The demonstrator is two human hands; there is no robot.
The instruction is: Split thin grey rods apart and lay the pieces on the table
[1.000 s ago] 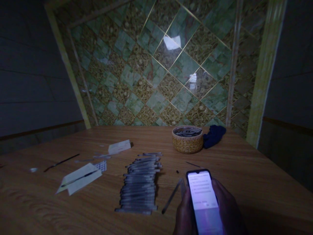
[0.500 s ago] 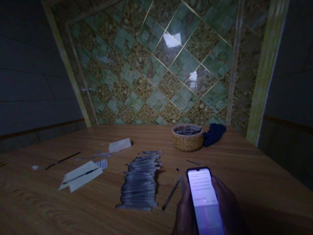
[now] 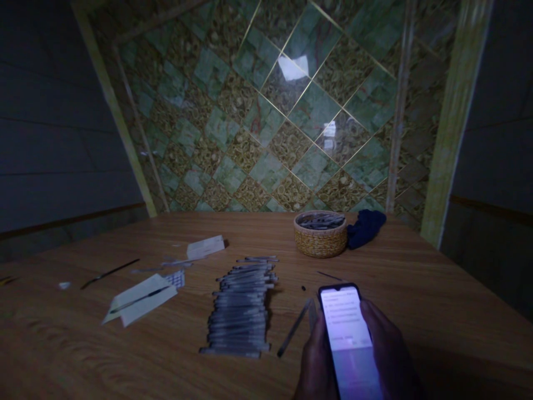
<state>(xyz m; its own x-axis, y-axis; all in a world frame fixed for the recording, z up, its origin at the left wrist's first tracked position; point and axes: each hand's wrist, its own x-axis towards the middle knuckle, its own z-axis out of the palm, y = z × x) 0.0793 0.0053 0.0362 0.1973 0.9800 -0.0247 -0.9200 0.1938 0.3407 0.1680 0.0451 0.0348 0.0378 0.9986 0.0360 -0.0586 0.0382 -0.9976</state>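
A lit smartphone (image 3: 347, 339) sits upright at the bottom of the view, held in both hands. My left hand (image 3: 314, 364) wraps its left edge and my right hand (image 3: 389, 355) wraps its right edge. Just left of the phone a thin grey stick (image 3: 294, 328) lies slanted on the wooden table (image 3: 437, 289). Further left, a long row of similar grey sticks (image 3: 241, 305) is laid side by side.
A woven basket (image 3: 320, 234) with more sticks stands at the back, a dark blue cloth (image 3: 366, 226) beside it. White paper pieces (image 3: 139, 300), a small box (image 3: 205, 247) and a thin dark tool (image 3: 109, 273) lie to the left. A tiled wall rises behind.
The view has shifted slightly; the hands and phone stay in place at the bottom.
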